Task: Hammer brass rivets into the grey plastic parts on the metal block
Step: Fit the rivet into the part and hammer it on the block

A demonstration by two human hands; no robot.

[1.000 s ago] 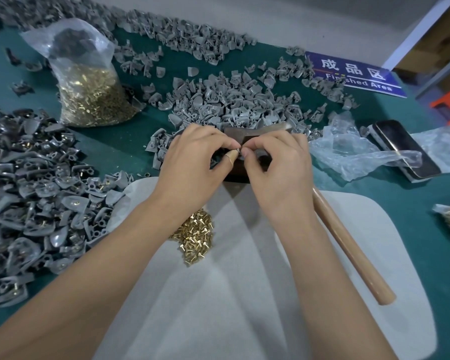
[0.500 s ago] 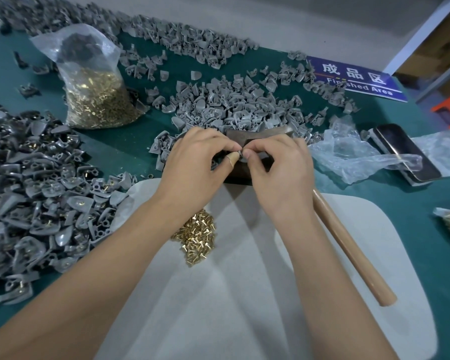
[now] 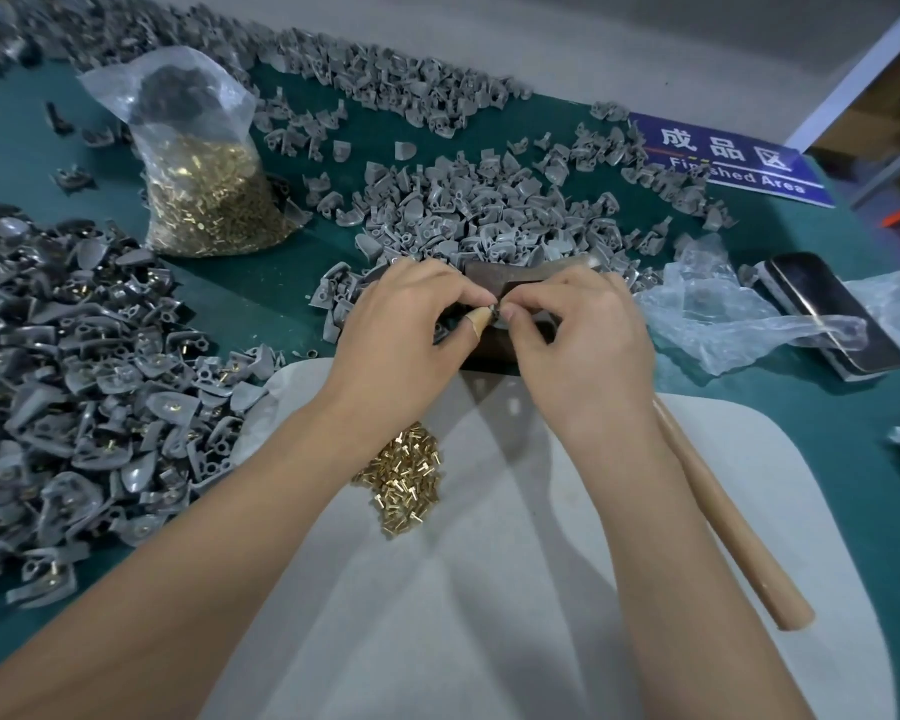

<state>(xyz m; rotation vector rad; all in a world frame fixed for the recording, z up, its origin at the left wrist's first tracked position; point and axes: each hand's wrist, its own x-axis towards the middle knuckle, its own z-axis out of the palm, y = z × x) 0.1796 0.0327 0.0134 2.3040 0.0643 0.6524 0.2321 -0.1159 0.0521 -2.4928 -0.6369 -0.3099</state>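
On the green bench, left hand (image 3: 406,335) and right hand (image 3: 578,335) pinch a small grey plastic part (image 3: 499,318), probably with rivet, over the metal block (image 3: 494,283); crooked seating would bend it

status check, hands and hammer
Left hand and right hand pinch a grey plastic part over the metal block. Hammer lies unheld. Nothing blocking.

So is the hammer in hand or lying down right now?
Lying down. The hammer rests on the white mat; the right hand and left hand pinch a small part.
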